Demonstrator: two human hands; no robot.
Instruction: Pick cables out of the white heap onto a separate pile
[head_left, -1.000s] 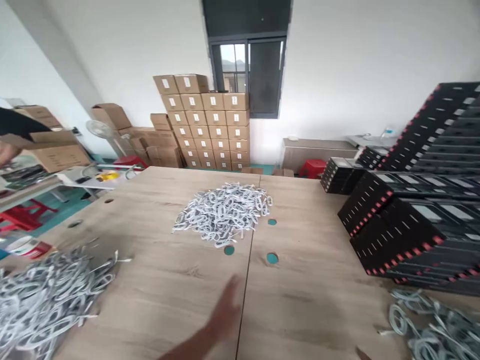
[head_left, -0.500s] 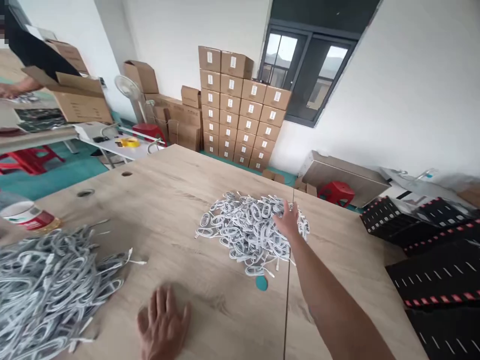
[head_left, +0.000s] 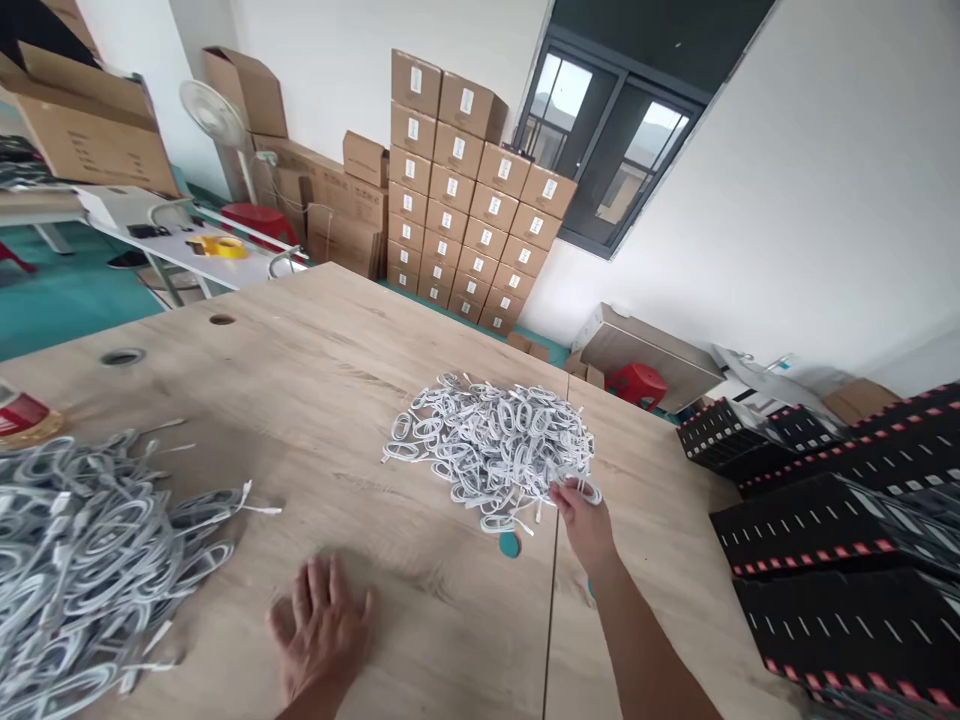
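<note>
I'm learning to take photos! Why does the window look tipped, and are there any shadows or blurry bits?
Head view: the window leans, probably from a tilted camera and wide lens, and its panes glare white; head view: a soft shadow edges the left hand on the table; head view: writing on the stacked boxes is too soft to read.

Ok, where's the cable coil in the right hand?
In the head view, right of centre: the cable coil is in the right hand, at the near right edge of the cable pile, beside the tabletop seam.
</note>
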